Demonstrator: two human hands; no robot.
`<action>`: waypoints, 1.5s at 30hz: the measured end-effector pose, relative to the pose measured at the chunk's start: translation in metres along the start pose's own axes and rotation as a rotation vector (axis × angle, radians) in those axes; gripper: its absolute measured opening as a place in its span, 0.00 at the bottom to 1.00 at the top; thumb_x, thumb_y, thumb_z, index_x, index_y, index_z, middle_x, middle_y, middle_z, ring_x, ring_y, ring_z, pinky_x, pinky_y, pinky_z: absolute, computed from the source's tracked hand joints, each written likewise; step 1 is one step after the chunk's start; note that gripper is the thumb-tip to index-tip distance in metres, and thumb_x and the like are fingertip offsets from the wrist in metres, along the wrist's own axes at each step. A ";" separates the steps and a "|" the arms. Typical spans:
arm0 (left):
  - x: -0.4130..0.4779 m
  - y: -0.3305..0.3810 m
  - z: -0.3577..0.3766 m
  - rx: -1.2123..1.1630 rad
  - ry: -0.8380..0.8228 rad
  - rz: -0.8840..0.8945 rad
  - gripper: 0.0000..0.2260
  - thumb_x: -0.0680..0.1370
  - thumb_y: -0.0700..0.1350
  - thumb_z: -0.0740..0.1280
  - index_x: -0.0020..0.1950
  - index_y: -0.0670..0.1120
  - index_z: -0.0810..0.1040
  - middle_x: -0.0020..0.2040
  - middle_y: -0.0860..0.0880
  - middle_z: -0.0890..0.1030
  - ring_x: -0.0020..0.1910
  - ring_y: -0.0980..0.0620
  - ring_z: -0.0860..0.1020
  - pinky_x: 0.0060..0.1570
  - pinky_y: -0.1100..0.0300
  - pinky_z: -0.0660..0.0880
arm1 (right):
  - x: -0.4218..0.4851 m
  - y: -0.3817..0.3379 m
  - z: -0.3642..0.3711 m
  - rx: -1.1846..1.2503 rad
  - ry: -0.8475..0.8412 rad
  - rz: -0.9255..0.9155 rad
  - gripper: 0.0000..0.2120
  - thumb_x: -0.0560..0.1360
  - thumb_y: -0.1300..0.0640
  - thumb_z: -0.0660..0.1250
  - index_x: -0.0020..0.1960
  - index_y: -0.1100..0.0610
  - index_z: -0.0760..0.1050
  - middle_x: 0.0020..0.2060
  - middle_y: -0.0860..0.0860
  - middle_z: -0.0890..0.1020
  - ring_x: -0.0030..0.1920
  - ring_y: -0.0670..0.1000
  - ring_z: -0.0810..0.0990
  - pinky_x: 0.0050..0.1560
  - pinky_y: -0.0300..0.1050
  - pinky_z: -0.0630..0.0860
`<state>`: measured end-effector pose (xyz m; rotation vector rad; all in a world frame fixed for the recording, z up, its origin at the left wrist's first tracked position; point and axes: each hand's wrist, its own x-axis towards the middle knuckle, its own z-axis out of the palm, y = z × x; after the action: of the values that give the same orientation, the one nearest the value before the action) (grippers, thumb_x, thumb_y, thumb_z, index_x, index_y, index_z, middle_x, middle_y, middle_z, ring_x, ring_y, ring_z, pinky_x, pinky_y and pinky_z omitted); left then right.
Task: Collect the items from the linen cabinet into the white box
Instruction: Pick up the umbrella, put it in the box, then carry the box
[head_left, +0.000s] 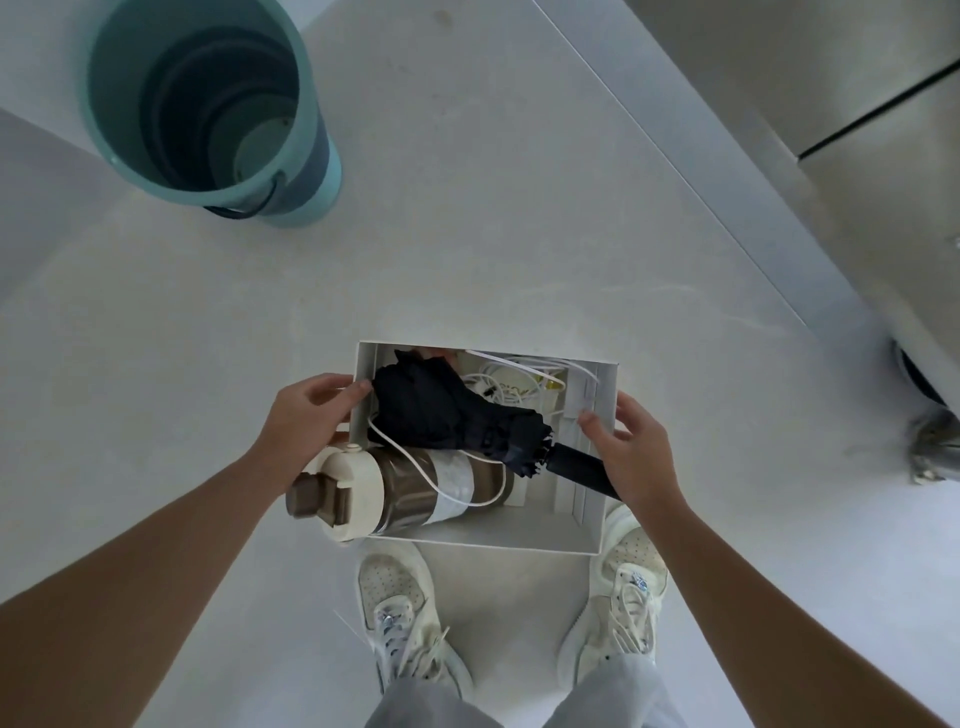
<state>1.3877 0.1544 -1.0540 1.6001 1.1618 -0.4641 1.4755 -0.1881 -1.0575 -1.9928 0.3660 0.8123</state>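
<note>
Both left hand (306, 415), right hand (636, 452) fingers grasping white box (493, 540); umbrella (441, 410) half-hiding cables (511, 382)

A pale grey-white floor (519, 234), smooth and faintly smudged, fills most of the frame under soft, even light. In the upper left stands a stack of nested teal buckets (324, 171) with a dark handle hanging at the lower rim. A thin seam (675, 171) runs diagonally from top centre toward the right edge, with a bluish shaded strip beyond it. The upper right corner holds beige cabinet fronts (779, 62) split by a dark gap (883, 109). A blurred metallic object (935, 441) sits at the right edge, and a greyer wedge (31, 208) lies at the left edge.
</note>
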 end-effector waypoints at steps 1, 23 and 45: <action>0.000 0.000 0.000 -0.016 -0.003 -0.003 0.14 0.74 0.54 0.73 0.55 0.48 0.83 0.49 0.48 0.84 0.48 0.49 0.82 0.39 0.58 0.81 | 0.000 0.001 0.000 0.005 0.002 -0.002 0.16 0.81 0.56 0.69 0.67 0.49 0.79 0.55 0.42 0.86 0.47 0.37 0.85 0.52 0.38 0.80; -0.004 -0.013 0.003 0.227 0.039 0.211 0.14 0.79 0.50 0.67 0.64 0.52 0.78 0.51 0.51 0.83 0.46 0.54 0.82 0.39 0.58 0.80 | -0.010 0.017 0.003 -0.066 0.102 -0.076 0.19 0.82 0.58 0.64 0.70 0.44 0.77 0.55 0.35 0.85 0.50 0.39 0.85 0.60 0.49 0.81; -0.025 -0.042 0.006 0.339 -0.037 0.205 0.08 0.81 0.50 0.63 0.56 0.50 0.79 0.43 0.48 0.83 0.42 0.45 0.79 0.40 0.58 0.73 | -0.027 0.028 0.014 -0.107 0.133 -0.063 0.16 0.83 0.57 0.59 0.65 0.44 0.79 0.48 0.39 0.86 0.47 0.42 0.84 0.55 0.53 0.82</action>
<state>1.3419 0.1362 -1.0586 1.9705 0.9123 -0.5755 1.4347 -0.1924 -1.0625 -2.1537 0.3407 0.6736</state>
